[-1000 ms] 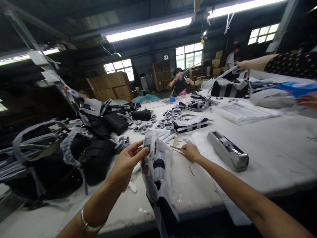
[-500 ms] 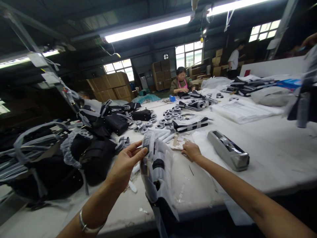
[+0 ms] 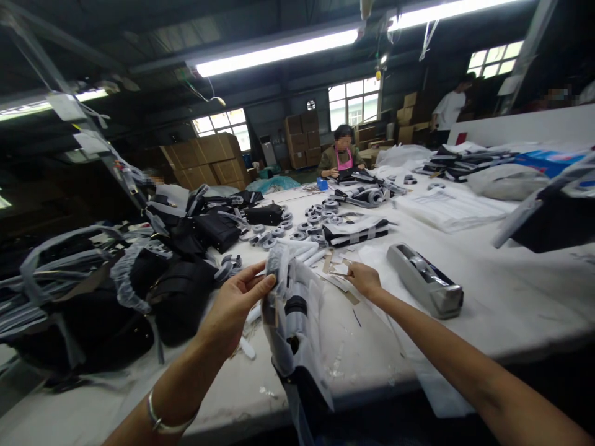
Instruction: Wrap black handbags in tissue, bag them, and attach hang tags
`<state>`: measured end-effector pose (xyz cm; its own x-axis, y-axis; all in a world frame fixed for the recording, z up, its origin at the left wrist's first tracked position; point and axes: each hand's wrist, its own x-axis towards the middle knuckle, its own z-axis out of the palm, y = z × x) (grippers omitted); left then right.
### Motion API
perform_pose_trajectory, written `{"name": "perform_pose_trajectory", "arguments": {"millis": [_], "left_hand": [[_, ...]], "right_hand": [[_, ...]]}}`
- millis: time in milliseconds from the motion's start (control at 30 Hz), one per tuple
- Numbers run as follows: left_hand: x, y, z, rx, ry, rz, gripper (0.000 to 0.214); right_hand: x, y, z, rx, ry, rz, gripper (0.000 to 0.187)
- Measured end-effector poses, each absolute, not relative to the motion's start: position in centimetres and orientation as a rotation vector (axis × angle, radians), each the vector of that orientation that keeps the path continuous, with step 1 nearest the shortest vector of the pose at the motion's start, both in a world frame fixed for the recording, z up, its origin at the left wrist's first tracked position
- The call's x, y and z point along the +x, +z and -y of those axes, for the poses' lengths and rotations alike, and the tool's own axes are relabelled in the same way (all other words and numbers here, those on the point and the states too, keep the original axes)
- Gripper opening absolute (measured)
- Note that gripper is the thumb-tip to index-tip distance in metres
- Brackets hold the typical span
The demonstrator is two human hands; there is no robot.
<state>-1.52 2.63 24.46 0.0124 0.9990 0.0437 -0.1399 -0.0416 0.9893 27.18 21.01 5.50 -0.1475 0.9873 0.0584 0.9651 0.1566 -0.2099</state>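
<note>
Brown cartons [image 3: 204, 160] stacked near window [image 3: 223, 126]; lit tube lamp [image 3: 279, 52] overhead; co-worker [image 3: 329, 158] beyond.

Dim interior lit by overhead fluorescent tubes [image 3: 279, 52], burnt out to white; secondary daylight from far windows [image 3: 356, 102], likewise overexposed; roof [image 3: 162, 25] and space beneath the counter [image 3: 502, 291] in deep shadow; detail lost in the black bags [image 3: 179, 303]; pale sheen on the plastic-wrapped item [image 3: 297, 328]; wide-angle stretching toward the edges; dark bag [image 3: 562, 217] at right blurred; distant faces [image 3: 343, 142] pixelated.
</note>
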Motion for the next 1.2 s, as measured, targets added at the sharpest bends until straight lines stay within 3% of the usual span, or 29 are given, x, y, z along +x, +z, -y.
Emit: {"name": "perform_pose_trajectory", "arguments": {"millis": [433,633,800,867,1033,1200], "left_hand": [[-1.7,24.3,-2.7,1.149,1.311,-1.087,0.054],[-1.6,24.4,-2.6,1.152,1.328,-1.114,0.055],[-1.4,24.7,-2.6,1.163,1.308,-1.095,0.052],[-1.3,24.8,-2.7,1.160,1.308,-1.102,0.053],[-1.2,24.7,-2.7,1.161,1.327,-1.130,0.052],[-1.2,24.7,-2.7,1.167,1.342,-1.151,0.049]], "right_hand": [[28.3,5.1,-19.9,-1.802,0.435,2.142,0.020],[28.6,5.5,-19.7,-1.774,0.586,1.992,0.035],[28.3,5.8,-19.2,-1.786,0.514,1.961,0.046],[28.6,6.1,-19.0,-1.780,0.429,1.988,0.042],[29.2,5.9,-17.8,-1.687,0.234,2.147,0.010],[29.3,4.6,-16.5,-1.692,0.308,2.238,0.009]]}}
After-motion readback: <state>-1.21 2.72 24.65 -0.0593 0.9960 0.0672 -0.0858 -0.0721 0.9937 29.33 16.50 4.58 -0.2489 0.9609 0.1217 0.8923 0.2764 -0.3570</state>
